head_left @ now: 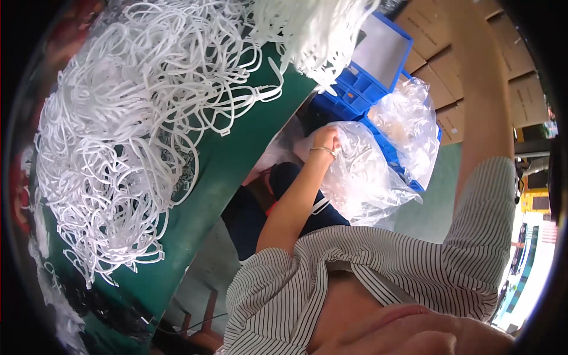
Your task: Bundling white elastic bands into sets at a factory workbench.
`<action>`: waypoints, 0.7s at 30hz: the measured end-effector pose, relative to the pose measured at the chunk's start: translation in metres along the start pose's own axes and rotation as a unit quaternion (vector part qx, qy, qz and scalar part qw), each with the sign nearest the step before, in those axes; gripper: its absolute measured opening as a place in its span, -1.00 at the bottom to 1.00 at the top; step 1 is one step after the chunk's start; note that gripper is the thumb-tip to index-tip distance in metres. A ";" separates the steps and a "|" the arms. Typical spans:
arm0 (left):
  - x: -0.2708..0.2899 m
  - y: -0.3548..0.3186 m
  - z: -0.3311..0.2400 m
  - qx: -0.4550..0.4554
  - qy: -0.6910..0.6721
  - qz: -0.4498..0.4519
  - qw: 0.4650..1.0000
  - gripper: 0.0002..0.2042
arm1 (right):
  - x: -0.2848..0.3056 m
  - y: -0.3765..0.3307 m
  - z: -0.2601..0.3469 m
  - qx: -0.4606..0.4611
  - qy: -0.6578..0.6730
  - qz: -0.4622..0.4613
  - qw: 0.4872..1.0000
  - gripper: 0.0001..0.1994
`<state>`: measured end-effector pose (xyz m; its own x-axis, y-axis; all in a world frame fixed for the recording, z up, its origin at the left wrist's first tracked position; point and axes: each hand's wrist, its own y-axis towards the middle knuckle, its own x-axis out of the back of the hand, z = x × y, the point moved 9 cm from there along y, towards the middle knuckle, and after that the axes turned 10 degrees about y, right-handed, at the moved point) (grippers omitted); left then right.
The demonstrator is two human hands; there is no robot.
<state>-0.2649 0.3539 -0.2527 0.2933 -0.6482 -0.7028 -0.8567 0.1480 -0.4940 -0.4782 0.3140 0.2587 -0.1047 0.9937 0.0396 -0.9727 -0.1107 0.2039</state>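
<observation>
My left hand (326,140), with a bracelet at the wrist, is closed at the edge of a clear plastic bag (364,171). Fingers bunch the film at its upper left corner, and white pieces show dimly through the bag. My right forearm (476,89) reaches up past the top edge, so that hand is out of the picture. Left of me, a big tangled heap of white plastic loops or straps (118,118) covers much of a green table (231,160). More white strips (313,35) hang over the table's far corner.
Blue plastic crates (355,89) stand beyond the bag, one with a pale sheet on top. A second clear bag (408,112) lies on a blue crate to the right. Cardboard boxes (435,65) are stacked at the upper right. The table edge runs close along my left side.
</observation>
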 end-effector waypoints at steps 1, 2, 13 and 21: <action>-0.004 -0.001 0.006 0.005 -0.001 0.001 1.000 -0.88 | -0.003 0.033 -0.038 -0.039 0.028 0.070 0.996 -0.61; -0.003 0.000 0.011 0.007 -0.003 -0.001 1.000 -0.85 | -0.009 0.063 -0.094 -0.144 0.026 0.094 0.985 -0.61; 0.027 -0.012 0.018 -0.006 0.032 -0.001 0.999 -0.91 | -0.014 0.007 -0.164 0.096 -0.468 0.099 0.873 -0.21; 0.011 -0.010 0.031 0.039 0.017 -0.047 0.998 -0.86 | 0.104 -0.145 -0.227 0.161 -0.194 0.160 0.954 -0.75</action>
<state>-0.2406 0.3683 -0.2713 0.3557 -0.6862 -0.6345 -0.7903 0.1416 -0.5962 -0.3952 0.4370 0.0110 -0.2407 0.8340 0.4965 -0.7828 -0.4693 0.4087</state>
